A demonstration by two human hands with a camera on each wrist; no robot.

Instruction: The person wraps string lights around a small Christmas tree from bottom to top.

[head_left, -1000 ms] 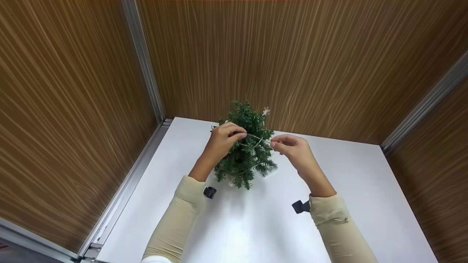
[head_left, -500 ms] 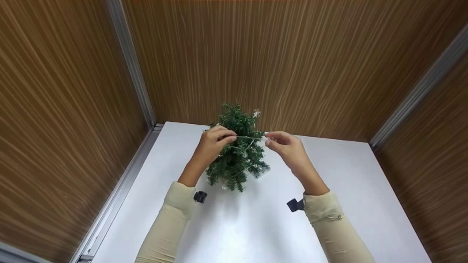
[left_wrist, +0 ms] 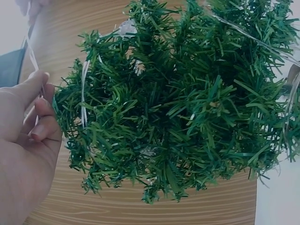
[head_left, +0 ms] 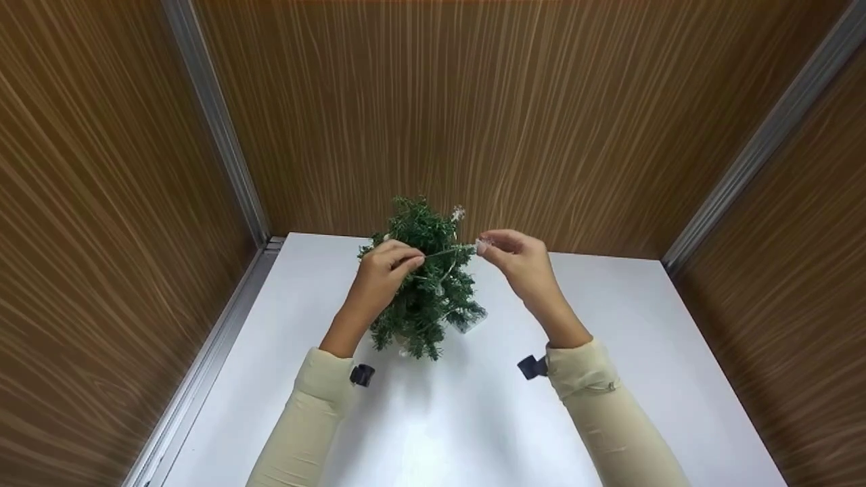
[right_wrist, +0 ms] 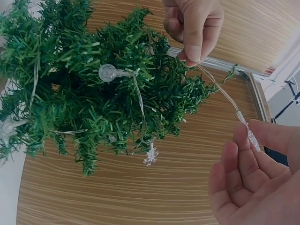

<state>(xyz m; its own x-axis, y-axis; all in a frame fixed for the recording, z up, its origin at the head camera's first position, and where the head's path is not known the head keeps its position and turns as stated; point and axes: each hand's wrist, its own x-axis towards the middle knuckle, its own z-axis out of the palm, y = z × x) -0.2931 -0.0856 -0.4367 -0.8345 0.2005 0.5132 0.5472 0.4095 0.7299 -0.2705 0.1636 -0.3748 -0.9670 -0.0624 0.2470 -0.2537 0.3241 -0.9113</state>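
Note:
A small artificial Christmas tree (head_left: 421, 304) stands on the white table, wound with a clear-wired string light. In the head view, my left hand (head_left: 379, 274) is over the tree's left side, pinching the wire (head_left: 446, 252) between thumb and fingers. My right hand (head_left: 524, 260), right of the tree, pinches a clear light ornament (right_wrist: 253, 139) on the same wire between thumb and index finger. Between both hands the wire (right_wrist: 219, 86) stretches almost straight. A round bulb (right_wrist: 108, 73) and a snowflake ornament (right_wrist: 151, 154) hang on the branches in the right wrist view.
The white tabletop (head_left: 433, 433) carries the tree close to the brown wood-grain back panel (head_left: 433, 101). Metal rails (head_left: 216, 122) edge the side panels. A small clear box-like piece (head_left: 473, 318) sits at the tree's lower right.
The head view has shifted, so everything appears further left. My right hand has risen slightly relative to the left, and the wire between them has straightened and now slants up to the right.

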